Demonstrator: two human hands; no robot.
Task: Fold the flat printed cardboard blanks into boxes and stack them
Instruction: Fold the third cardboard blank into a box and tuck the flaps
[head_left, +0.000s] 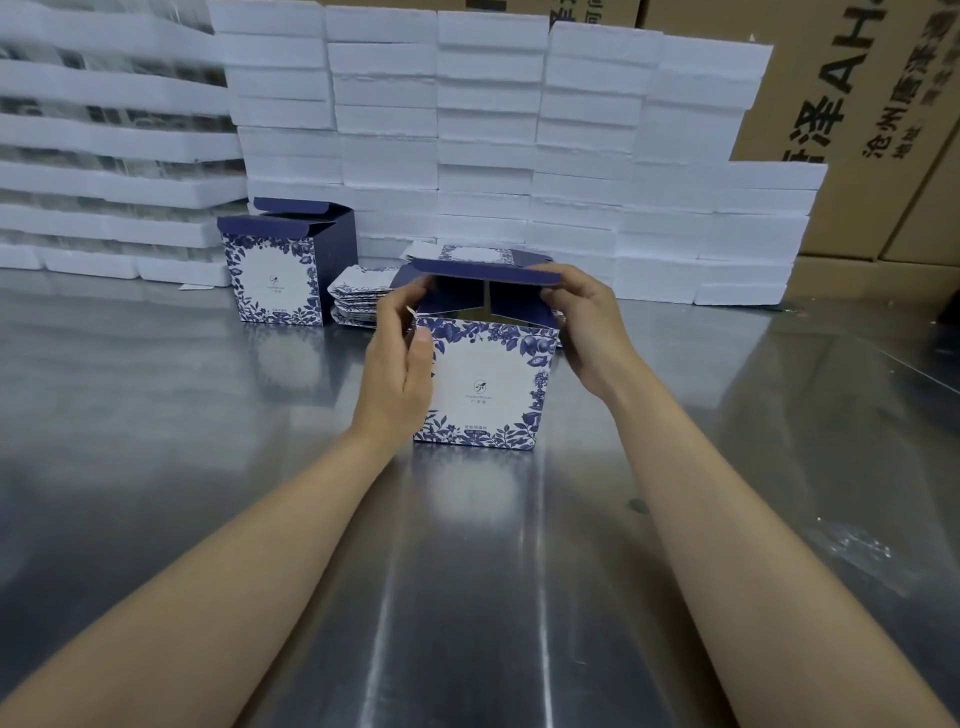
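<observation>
On the shiny metal table a printed box is standing upright between the hands. The left hand is gripping its upper left corner with curled fingers, and the right hand is pinching the right end of the open dark-blue lid flap. Just behind the grip a pile of flat blanks is lying, and further back to the left a folded box is standing before white foam blocks and brown cartons.

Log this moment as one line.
phase: folding | box: upright on table | left hand: pinches box side | right hand: holds lid
</observation>
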